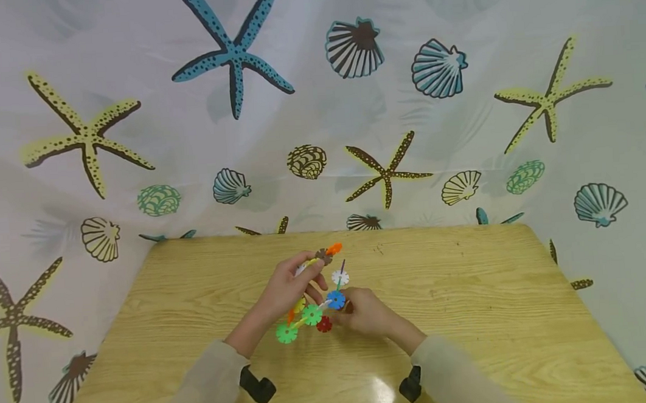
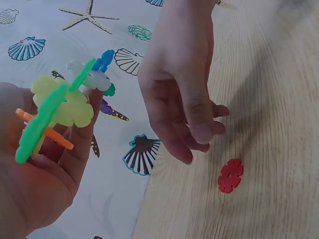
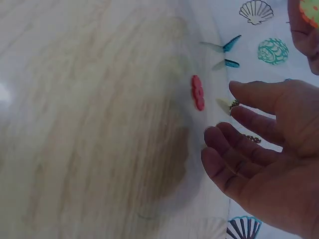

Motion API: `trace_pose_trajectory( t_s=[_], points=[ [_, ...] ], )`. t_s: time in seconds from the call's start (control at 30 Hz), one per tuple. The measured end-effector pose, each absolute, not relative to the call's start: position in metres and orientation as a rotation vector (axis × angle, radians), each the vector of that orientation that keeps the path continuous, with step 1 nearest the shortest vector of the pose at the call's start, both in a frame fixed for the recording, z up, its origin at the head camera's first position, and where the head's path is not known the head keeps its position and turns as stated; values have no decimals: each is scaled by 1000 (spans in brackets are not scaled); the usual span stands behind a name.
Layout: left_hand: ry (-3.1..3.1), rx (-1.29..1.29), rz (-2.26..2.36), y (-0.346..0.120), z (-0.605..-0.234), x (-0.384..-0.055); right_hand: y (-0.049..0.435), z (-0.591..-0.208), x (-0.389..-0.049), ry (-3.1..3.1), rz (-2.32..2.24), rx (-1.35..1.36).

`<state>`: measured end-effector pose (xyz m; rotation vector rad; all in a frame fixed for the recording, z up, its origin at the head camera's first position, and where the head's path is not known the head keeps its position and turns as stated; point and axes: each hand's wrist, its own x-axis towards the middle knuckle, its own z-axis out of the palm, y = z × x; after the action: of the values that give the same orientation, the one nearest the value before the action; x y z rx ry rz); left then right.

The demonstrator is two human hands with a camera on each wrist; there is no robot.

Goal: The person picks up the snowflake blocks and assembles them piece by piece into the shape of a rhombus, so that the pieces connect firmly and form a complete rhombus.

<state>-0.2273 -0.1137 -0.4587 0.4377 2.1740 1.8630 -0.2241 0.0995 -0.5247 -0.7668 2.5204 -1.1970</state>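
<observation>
My left hand point(image 1: 289, 285) grips a chain of notched plastic discs slotted together, with green point(image 1: 312, 314), blue point(image 1: 336, 299), white point(image 1: 340, 277) and brown ones among them. An orange disc point(image 1: 334, 248) tips its far end. In the left wrist view a pale yellow disc point(image 2: 75, 107) and an edge-on green disc point(image 2: 42, 124) rise over the left palm. A single red disc point(image 2: 231, 176) lies flat on the wooden table. My right hand point(image 3: 279, 149) hangs just above and beside that red disc, its fingers loosely bent and apart from it, holding nothing.
The wood-grain table point(image 1: 471, 315) stretches out on both sides of the hands. Behind it and at its sides hangs a white cloth point(image 1: 307, 117) printed with starfish and shells. Black wrist straps point(image 1: 258, 385) sit at both cuffs.
</observation>
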Motion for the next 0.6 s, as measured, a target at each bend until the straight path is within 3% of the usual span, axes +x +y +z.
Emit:
trace_pose_trajectory(
  t_s=[0.4, 0.6],
  points=[
    [2226, 296, 1931, -114, -457, -225, 78, -540, -216, 2685, -862, -995],
    [2227, 270, 1931, -113, -457, -223, 77, -541, -215, 2662, -965, -962]
  ],
)
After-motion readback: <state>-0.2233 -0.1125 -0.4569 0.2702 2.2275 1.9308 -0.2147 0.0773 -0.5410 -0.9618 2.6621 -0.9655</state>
